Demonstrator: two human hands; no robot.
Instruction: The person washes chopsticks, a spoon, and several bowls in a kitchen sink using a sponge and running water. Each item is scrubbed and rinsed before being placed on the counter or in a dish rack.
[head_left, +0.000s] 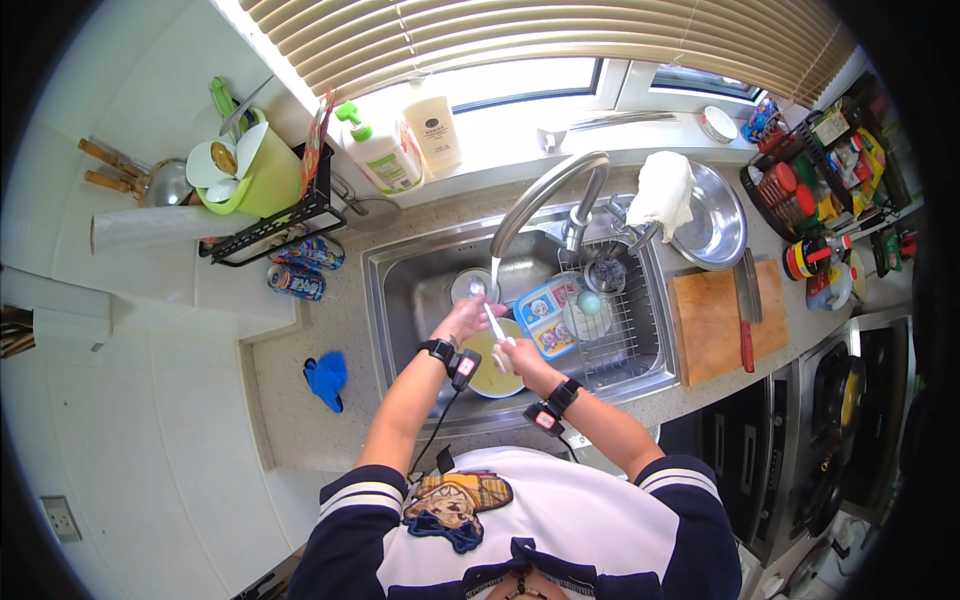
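Observation:
My right hand (523, 361) grips the white handle of a spoon (493, 322) over the sink. A small white thing shows at its fingers, too unclear to name. My left hand (466, 320) is beside the spoon, fingers stretched along it; whether they grip it is unclear. Just beyond that hand is the spoon's shiny bowl, below the running faucet (534, 196). Under both hands stands a round basin (495, 384) of cloudy yellowish liquid. Behind them, a pale round dish (463, 282) sits in the steel sink (405, 300), partly hidden.
Right of my hands, a blue divided cartoon plate (529, 319) and a wire rack (619, 345) holding a scouring pad (607, 274) occupy the sink. A red-handled cleaver (747, 330) lies on the cutting board (697, 330). A white cloth (664, 191) hangs by a steel bowl (712, 217).

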